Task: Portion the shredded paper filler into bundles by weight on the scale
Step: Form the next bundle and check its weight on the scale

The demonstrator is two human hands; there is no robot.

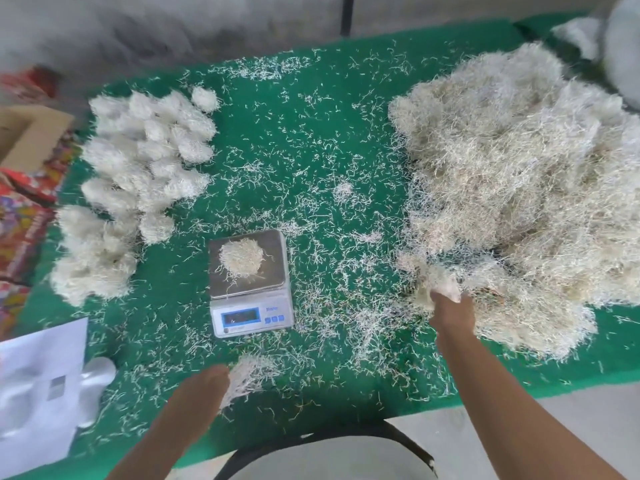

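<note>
Covering the green mat (pixel 311 140) are loose paper shreds, with rounded white bundles (pixel 138 168) crowded along its left side and a cardboard box (pixel 24 136) and colourful printed wrapping (pixel 20 230) beyond them. A white moulded tray (pixel 38 386) lies at the near left corner. The digital scale (pixel 251 306) sits in the middle near the person, a small round portion (pixel 241 257) resting on its steel platform. A large heap of shredded paper filler (pixel 519 185) fills the right side. The right hand (pixel 450 310) reaches into the heap's near edge, fingers curled round a clump of filler. The left hand (pixel 204 382), just in front of the scale, grips a small tuft (pixel 249 372) of shreds
</note>
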